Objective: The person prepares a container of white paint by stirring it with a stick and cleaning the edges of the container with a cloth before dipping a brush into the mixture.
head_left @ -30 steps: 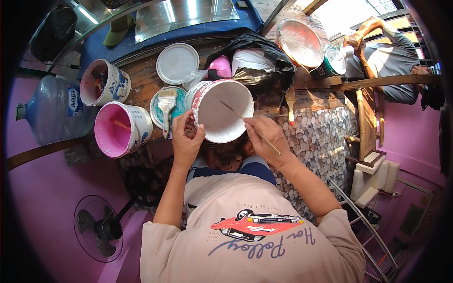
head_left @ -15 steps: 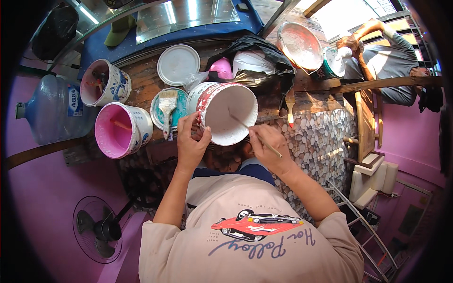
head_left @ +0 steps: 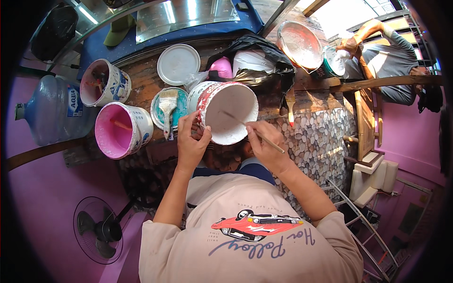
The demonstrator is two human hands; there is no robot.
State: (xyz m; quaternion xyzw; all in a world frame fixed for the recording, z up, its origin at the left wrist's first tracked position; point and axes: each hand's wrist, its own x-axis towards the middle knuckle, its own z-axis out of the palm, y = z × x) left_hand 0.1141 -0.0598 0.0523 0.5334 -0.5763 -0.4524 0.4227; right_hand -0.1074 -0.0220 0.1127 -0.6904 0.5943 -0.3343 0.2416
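Observation:
My left hand (head_left: 191, 139) grips the lower-left rim of a white plastic bucket (head_left: 229, 96) with a red label, tilted toward me and holding pale greyish paint. My right hand (head_left: 264, 146) holds a thin wooden stick (head_left: 276, 146), its far end reaching into that bucket. Just left of the bucket, a wide paintbrush (head_left: 167, 106) lies across a teal-smeared lid (head_left: 156, 111). Farther left stand a bucket (head_left: 115, 129) with pink inside and another white bucket (head_left: 98, 96) with tools in it. A grey lid (head_left: 178, 61) lies behind.
A wooden bench (head_left: 309, 96) holds a black bag (head_left: 283, 75), a brush (head_left: 290, 111), a wide bucket (head_left: 299, 45) and a green can (head_left: 334, 63). A person (head_left: 387, 61) works at right. A water jug (head_left: 49, 115), fan (head_left: 96, 228) and ladder (head_left: 356, 217) are around me.
The bucket and my left hand have shifted slightly right from a second ago. The stick and my right hand also moved, with the stick's far end shifting about inside the bucket.

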